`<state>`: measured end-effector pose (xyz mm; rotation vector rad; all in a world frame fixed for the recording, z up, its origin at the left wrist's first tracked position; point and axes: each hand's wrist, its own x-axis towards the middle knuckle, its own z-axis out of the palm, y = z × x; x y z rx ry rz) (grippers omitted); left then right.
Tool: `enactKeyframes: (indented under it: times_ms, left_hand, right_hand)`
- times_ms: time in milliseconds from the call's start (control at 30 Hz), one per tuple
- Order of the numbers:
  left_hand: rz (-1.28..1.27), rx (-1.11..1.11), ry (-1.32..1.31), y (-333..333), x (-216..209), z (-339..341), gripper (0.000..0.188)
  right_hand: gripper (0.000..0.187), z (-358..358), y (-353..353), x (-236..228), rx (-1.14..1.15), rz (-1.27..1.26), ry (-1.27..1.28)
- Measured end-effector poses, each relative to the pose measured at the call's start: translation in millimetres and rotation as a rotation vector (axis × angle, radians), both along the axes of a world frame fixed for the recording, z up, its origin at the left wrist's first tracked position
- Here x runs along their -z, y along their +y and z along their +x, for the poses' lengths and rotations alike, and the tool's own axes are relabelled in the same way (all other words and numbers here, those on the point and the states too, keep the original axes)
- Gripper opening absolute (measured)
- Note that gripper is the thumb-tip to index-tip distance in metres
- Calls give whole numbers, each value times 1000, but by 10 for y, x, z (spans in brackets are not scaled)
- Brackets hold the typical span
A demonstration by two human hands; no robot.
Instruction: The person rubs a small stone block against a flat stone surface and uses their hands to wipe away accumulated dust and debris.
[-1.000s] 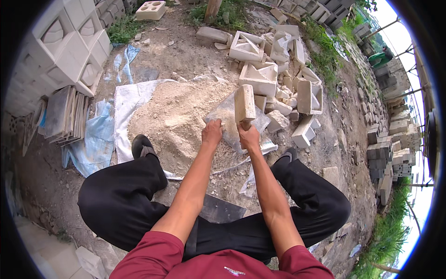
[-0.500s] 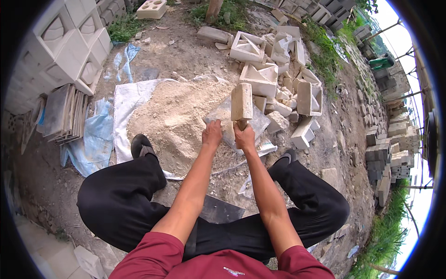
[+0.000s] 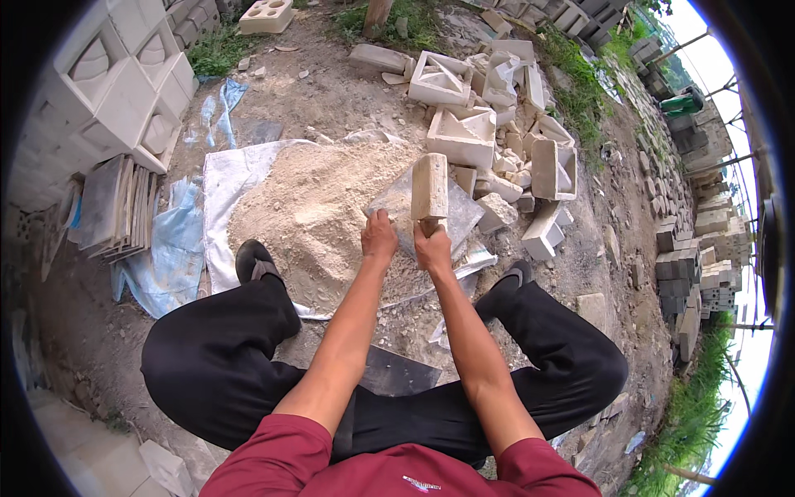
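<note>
Now slightly leftward, wooden mallet gripped in right hand sits nearer left hand, curled by grey plate, hold unclear.

Bare, dusty ground strewn with small stones spreads outdoors in soft daylight. Along its left edge rises a wall of stacked pale blocks; at its far edge a wooden post stands amid green weeds. Stacks of grey blocks line the right edge, with tall grass toward the near right corner and slim poles against a bright white sky.
</note>
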<state>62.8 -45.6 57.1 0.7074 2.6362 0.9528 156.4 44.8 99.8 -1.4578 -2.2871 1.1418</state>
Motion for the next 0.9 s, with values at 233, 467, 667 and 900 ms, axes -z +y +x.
enactKeyframes:
  times_ms: [233, 467, 667, 900]
  left_hand:
    - [8, -27, -116, 122, -137, 19, 30]
    - [83, -163, -189, -29, -123, 48, 35]
    - [47, -154, -174, -65, -122, 41, 35]
    - [87, -161, -202, -56, -124, 37, 33]
  right_hand:
    - [52, 101, 297, 37, -163, -62, -119]
    - [57, 104, -135, -48, -93, 8, -66]
    - [57, 128, -19, -71, -227, -23, -111]
    - [56, 160, -221, -72, -109, -3, -105]
